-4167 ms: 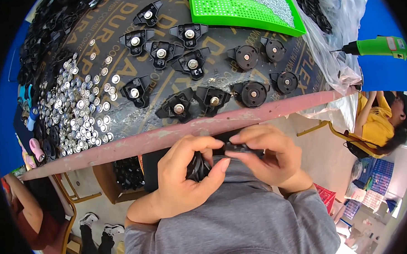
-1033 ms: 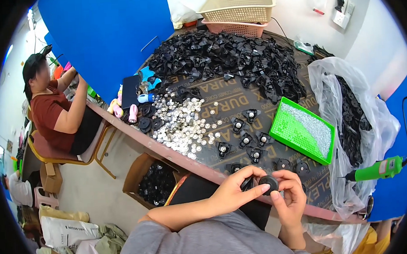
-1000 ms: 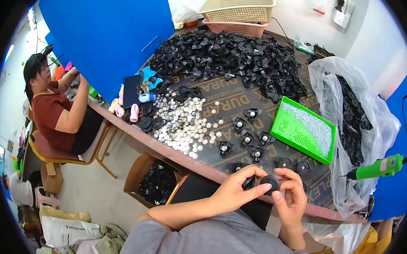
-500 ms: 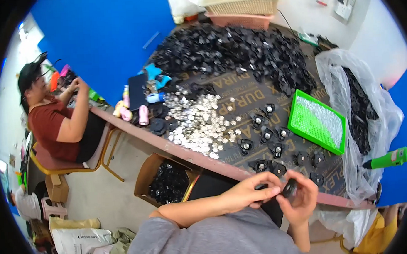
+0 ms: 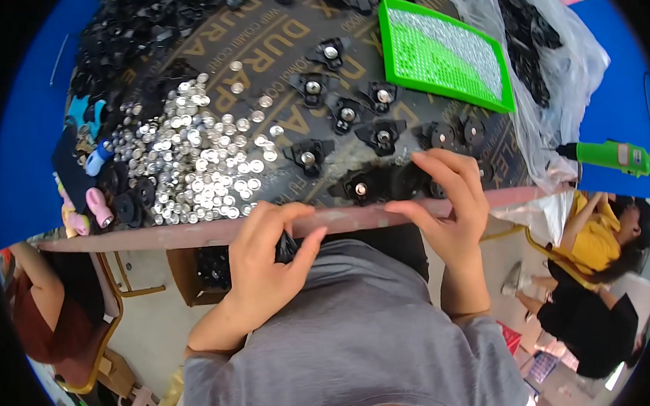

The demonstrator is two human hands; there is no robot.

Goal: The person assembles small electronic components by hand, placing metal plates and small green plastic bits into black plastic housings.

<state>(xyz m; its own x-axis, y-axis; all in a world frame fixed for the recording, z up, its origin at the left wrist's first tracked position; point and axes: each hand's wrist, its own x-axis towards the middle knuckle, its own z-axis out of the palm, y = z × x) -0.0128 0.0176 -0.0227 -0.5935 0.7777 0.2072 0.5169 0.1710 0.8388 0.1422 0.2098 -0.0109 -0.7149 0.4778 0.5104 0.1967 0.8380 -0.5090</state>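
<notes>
My left hand [image 5: 265,253] is curled just off the table's near edge, around a shiny black plastic piece [image 5: 287,247] that its fingers partly hide. Over the same edge my right hand [image 5: 452,212] has thumb and forefinger on either side of a dark round part [image 5: 409,181], which is blurred. Left of that part lies a black winged piece with a silver centre [image 5: 361,190]. Several more winged pieces [image 5: 346,115] with silver centres sit farther back. Round black discs [image 5: 442,134] with bright middles rest beyond my right hand.
Silver round caps [image 5: 199,150] spread across the table's left half. A green tray [image 5: 509,100] of small metal bits stands back right, near a clear plastic bag [image 5: 580,61] and a green power screwdriver [image 5: 613,157]. Black parts heap up behind. Other people sit at both sides.
My hands have come apart: the left went leftward with a black piece, the right stayed by the table edge with a round part. The view has turned and moved closer to the table.
</notes>
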